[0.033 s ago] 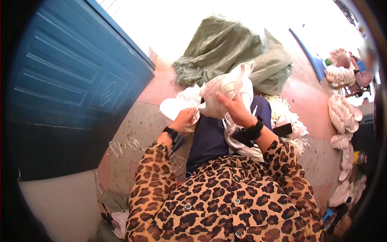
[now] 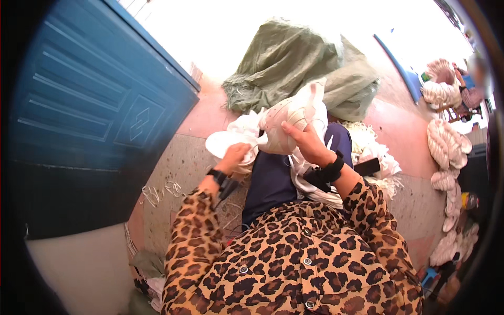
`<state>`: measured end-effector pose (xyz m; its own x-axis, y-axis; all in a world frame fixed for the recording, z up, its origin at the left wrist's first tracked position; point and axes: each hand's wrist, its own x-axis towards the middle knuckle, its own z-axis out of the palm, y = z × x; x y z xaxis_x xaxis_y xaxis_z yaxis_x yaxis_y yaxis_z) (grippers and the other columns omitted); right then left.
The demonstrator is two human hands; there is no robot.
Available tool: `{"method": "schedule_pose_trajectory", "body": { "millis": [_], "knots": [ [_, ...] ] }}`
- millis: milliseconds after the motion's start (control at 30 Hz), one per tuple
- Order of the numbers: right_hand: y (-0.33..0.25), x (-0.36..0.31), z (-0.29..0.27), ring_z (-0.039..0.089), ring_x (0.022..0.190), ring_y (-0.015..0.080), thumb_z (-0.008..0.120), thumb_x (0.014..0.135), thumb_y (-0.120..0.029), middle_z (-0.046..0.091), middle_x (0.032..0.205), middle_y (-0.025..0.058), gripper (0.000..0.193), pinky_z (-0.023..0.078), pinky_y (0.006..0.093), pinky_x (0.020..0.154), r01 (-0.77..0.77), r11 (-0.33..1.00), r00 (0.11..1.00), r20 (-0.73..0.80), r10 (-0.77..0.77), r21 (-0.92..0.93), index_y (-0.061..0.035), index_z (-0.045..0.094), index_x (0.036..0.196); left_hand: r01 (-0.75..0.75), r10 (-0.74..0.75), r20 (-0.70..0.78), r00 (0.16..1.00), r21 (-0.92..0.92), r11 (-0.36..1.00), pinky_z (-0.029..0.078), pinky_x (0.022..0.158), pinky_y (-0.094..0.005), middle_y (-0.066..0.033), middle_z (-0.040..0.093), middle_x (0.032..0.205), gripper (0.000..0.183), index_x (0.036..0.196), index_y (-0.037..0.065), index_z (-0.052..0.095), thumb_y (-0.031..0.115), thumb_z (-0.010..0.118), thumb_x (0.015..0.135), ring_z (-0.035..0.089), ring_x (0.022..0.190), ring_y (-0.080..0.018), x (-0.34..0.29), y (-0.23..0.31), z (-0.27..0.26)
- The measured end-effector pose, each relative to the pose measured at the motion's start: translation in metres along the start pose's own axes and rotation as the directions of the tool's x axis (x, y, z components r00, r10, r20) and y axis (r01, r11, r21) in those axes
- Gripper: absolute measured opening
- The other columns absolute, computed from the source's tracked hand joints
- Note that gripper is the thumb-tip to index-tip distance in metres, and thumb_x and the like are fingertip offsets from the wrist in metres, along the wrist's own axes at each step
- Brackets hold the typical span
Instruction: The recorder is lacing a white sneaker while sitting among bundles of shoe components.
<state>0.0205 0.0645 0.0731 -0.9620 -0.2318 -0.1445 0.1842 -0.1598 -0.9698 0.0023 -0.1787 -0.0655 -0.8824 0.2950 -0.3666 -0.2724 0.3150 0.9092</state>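
Over my lap, my right hand (image 2: 310, 142) grips a white sneaker upper (image 2: 286, 118) dotted with small holes, thumb on top and fingers underneath. My left hand (image 2: 235, 156) is closed at the near edge of a second white shoe upper (image 2: 220, 143), which has a smooth rounded end; its fingertips are partly hidden. A narrow white strip lies between the two pieces. White laces (image 2: 298, 168) hang below my right hand onto my dark trousers (image 2: 268, 181).
A crumpled green woven sack (image 2: 283, 63) lies ahead. More white pieces and laces (image 2: 375, 152) are heaped right of my legs, with a black phone-like object (image 2: 367, 167). A blue door (image 2: 89, 100) stands at left. Bundled pale shoe parts (image 2: 446, 144) line the right side.
My left hand and wrist have shifted slightly to the left. My right hand keeps its hold on the sneaker upper, which has hardly moved.
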Motion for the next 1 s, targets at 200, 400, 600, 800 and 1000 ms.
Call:
{"method": "schedule_pose_trajectory", "body": {
  "millis": [200, 400, 600, 800, 1000],
  "knots": [
    [0.026, -0.065, -0.064, 0.047, 0.11, 0.0208, 0.061, 0.079, -0.01, 0.048, 0.12, 0.0099, 0.051, 0.034, 0.0353, 0.097, -0.373, 0.767, 0.918, 0.326, 0.225, 0.523, 0.0002, 0.039, 0.124, -0.017, 0.024, -0.196, 0.98, 0.035, 0.999, 0.038, 0.049, -0.0208, 0.0008, 0.056, 0.064, 0.01, 0.085, 0.002, 0.059, 0.008, 0.06, 0.077, 0.047, 0.055, -0.0048, -0.08, 0.122, -0.027],
    [0.066, -0.089, -0.099, 0.046, 0.112, 0.0228, 0.063, 0.077, -0.01, 0.046, 0.123, 0.0109, 0.061, 0.034, 0.0367, 0.098, -0.276, 0.637, 0.96, 0.238, 0.146, 0.72, -0.001, 0.032, 0.128, -0.371, 0.273, 0.442, 0.854, 0.151, 0.916, 0.045, 0.071, -0.0288, -0.0099, 0.045, 0.114, 0.054, 0.117, 0.008, 0.046, 0.006, 0.067, 0.068, 0.051, 0.089, -0.0194, -0.107, 0.139, 0.073],
    [0.05, -0.101, -0.093, 0.049, 0.108, 0.0206, 0.055, 0.085, -0.018, 0.05, 0.119, 0.0098, 0.046, 0.037, 0.0352, 0.094, -0.043, 0.698, 0.996, -0.023, 0.085, 0.715, -0.001, 0.039, 0.124, -0.646, 0.485, 0.427, 0.763, 0.514, 0.564, 0.046, 0.065, -0.0376, -0.0109, 0.052, 0.097, 0.036, 0.107, 0.011, 0.051, 0.013, 0.062, 0.072, 0.054, 0.082, -0.0313, -0.085, 0.107, 0.125],
    [0.102, -0.139, -0.053, 0.046, 0.107, 0.0332, 0.037, 0.092, -0.036, 0.048, 0.112, 0.02, 0.044, 0.038, 0.0463, 0.092, -0.39, 0.433, 0.558, -0.166, 0.813, 0.813, -0.001, 0.043, 0.117, -0.638, 0.597, 0.276, 0.753, 0.529, 0.56, 0.044, 0.064, -0.0383, -0.0109, 0.054, 0.089, 0.027, 0.101, 0.006, 0.052, 0.01, 0.059, 0.075, 0.054, 0.078, -0.0318, -0.078, 0.109, 0.12],
    [0.132, -0.112, -0.047, 0.047, 0.105, 0.0301, 0.035, 0.091, -0.028, 0.046, 0.114, 0.0201, 0.036, 0.041, 0.0403, 0.091, -0.207, 0.351, 0.798, -0.05, 0.6, 0.913, 0.0013, 0.044, 0.109, -0.673, 0.492, 0.46, 0.739, 0.523, 0.523, 0.043, 0.066, -0.038, -0.0137, 0.055, 0.083, 0.032, 0.101, 0.005, 0.054, 0.004, 0.062, 0.07, 0.054, 0.078, -0.0326, -0.107, 0.129, 0.106]
  ]
}}
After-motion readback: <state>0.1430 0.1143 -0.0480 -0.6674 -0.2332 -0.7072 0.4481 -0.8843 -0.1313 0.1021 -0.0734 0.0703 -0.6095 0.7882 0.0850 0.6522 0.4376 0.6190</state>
